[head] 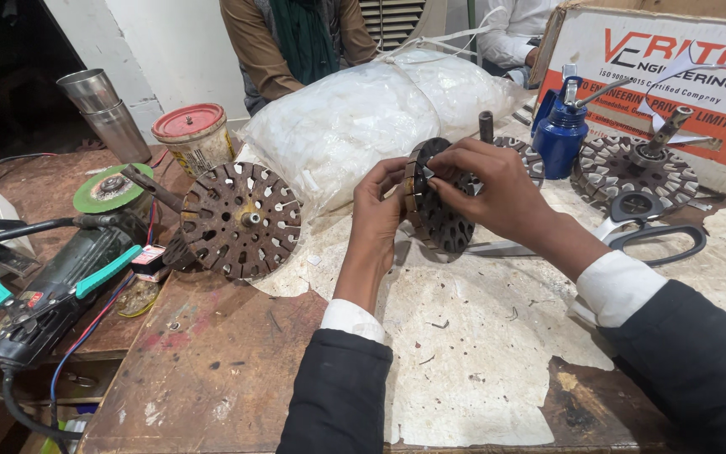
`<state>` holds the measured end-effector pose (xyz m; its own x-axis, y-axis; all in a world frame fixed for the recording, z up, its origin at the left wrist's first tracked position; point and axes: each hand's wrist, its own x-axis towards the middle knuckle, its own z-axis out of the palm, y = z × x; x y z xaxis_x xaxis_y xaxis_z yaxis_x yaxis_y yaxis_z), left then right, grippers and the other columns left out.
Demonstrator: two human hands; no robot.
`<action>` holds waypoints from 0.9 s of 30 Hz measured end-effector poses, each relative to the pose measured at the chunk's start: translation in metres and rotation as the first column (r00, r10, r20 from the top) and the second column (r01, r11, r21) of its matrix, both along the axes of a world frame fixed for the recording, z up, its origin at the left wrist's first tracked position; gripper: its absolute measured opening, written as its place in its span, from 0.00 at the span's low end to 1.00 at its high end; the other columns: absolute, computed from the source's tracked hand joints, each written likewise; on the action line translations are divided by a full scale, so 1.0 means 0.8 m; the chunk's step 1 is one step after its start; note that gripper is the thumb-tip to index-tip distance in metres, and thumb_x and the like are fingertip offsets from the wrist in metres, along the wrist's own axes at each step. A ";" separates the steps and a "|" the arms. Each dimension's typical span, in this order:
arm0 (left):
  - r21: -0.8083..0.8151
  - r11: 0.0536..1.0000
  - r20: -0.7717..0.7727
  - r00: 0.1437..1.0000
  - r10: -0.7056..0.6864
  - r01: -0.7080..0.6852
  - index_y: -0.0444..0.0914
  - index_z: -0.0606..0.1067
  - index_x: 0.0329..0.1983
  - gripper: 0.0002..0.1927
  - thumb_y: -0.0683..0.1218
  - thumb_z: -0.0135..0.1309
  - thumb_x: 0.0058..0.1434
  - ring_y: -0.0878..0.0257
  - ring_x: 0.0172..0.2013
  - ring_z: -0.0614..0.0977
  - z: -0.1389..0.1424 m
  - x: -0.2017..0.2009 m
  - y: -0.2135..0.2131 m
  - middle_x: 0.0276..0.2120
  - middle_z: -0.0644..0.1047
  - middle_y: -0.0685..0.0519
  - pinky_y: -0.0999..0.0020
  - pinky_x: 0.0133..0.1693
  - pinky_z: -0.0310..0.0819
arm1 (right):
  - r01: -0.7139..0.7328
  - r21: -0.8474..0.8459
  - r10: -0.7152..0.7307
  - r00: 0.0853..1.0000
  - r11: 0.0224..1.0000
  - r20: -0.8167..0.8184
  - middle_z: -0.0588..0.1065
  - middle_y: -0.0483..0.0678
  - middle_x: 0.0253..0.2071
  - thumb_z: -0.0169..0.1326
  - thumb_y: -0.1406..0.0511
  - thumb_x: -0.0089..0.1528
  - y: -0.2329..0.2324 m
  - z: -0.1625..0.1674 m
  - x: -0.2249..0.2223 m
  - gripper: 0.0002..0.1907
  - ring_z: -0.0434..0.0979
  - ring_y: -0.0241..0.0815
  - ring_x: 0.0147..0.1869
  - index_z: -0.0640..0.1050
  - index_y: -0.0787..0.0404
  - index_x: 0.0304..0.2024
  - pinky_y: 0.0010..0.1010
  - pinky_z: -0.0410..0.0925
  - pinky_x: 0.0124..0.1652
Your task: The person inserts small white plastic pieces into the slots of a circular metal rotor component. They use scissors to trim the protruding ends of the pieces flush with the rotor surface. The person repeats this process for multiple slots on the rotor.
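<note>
Left hand [377,206] grips the rim of a slotted metal disc [439,210], held upright at frame centre above the table [212,370]; right hand [485,181] pinches a white strip at its edge. It looks heavy, stiff and sharp-slotted; best held by the rim.

worn wooden workbench [212,378] (paper-covered), white wall [178,50]

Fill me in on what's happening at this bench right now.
A person in a dark jacket holds a round slotted stator core on edge above the paper-covered workbench. The left hand steadies its rim, while the right hand pinches a small white paper slip at a slot near the top. A second, rusty core leans to the left, beside an angle grinder. Scissors and a blue oil can lie to the right.
</note>
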<state>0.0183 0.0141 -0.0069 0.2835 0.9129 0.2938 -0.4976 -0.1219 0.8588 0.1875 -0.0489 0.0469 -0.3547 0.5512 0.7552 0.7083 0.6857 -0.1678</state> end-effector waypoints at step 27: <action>0.311 0.944 0.020 0.994 0.110 -0.110 0.31 0.74 0.40 0.06 0.31 0.47 0.68 0.67 0.43 0.82 -0.020 0.002 -0.010 0.46 0.78 0.50 0.70 0.46 0.84 | -0.087 -0.040 0.092 0.986 0.995 0.137 0.75 0.54 0.49 0.56 0.71 0.64 -0.001 0.014 0.005 0.14 0.80 0.53 0.49 0.73 0.66 0.52 0.38 0.73 0.46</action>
<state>0.0195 0.0058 -0.0230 0.1856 0.8012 0.5689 -0.4677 -0.4371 0.7682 0.1914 -0.0494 0.0583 -0.5039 0.5367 0.6768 0.6623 0.7431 -0.0961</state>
